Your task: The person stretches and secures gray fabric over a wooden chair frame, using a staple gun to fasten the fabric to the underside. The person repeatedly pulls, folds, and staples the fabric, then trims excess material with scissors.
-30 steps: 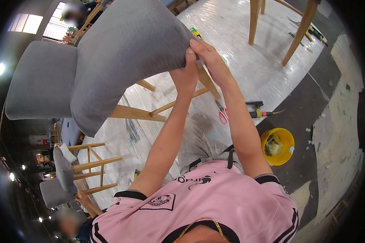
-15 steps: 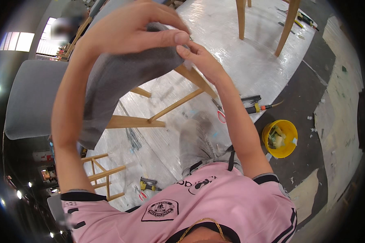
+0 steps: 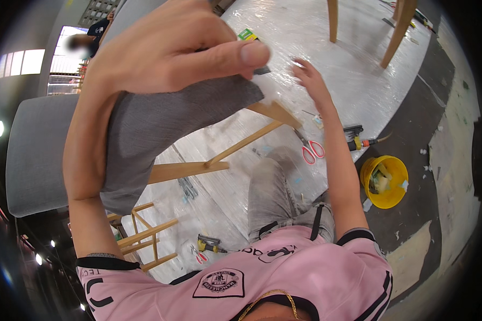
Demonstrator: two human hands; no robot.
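Observation:
In front of me stands a wooden-legged chair whose seat is covered in grey fabric (image 3: 185, 109). My left hand (image 3: 171, 51) is curled over the fabric's far side, with thumb and fingers drawn together. Whatever lies in its grip is hidden by the hand itself. My right hand (image 3: 309, 80) is off the chair, to the right of the fabric's corner, with slightly blurred fingers apart and nothing visible in them. Below it, beside the chair's wooden leg (image 3: 276, 113), lie red-handled scissors (image 3: 311, 152).
A yellow bucket (image 3: 367, 179) with scraps stands at the right. Near it lies a yellow-and-black air tool (image 3: 359, 143); another tool (image 3: 211, 245) lies lower down. Plastic sheeting (image 3: 353, 80) covers the surface. Another grey chair (image 3: 37, 155) is at left. A person (image 3: 97, 33) stands far back.
My right hand has let go of the fabric's corner and moved away to the right. My left hand has come closer into view, still over the fabric. More of the scissors shows.

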